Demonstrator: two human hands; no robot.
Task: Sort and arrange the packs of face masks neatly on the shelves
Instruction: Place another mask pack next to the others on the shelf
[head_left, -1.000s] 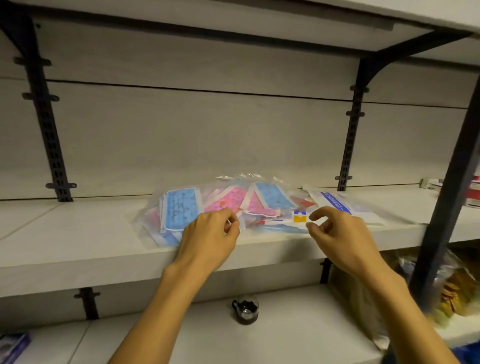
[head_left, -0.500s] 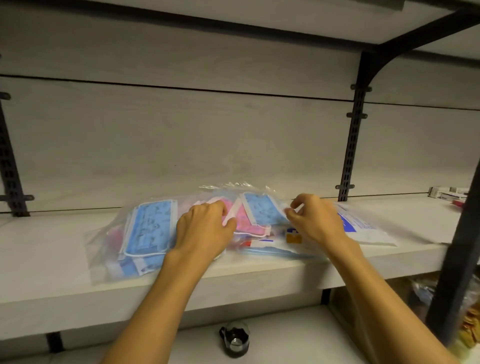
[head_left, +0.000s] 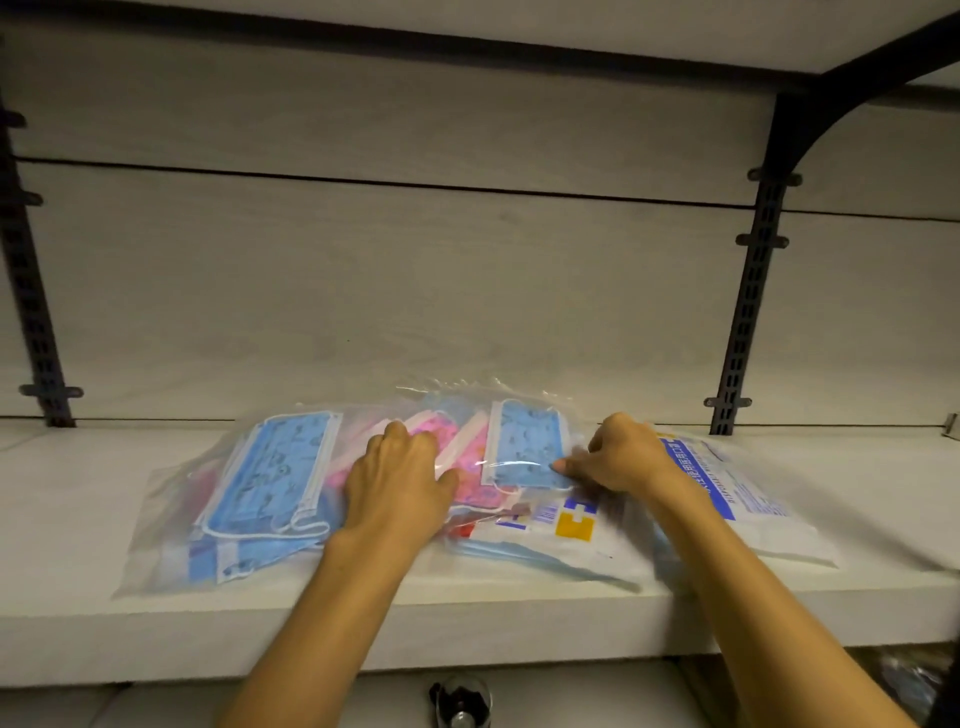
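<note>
Both hands have moved forward onto the heap of mask packs (head_left: 467, 483) on the white shelf (head_left: 519, 618): left hand (head_left: 400, 483) pressing flat, right hand (head_left: 618, 457) pinching one light, floppy, slippery bag's edge

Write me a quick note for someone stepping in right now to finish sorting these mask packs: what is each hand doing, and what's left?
Left hand: flat, pressing on the pink mask pack.
Right hand: pinching the corner of the blue mask pack.
All packs lie overlapping in one loose heap on the shelf; a white printed pack lies at the right end, a large blue pack at the left.
Done: packs gathered.
Left: separate by type, square into neat stacks.
</note>
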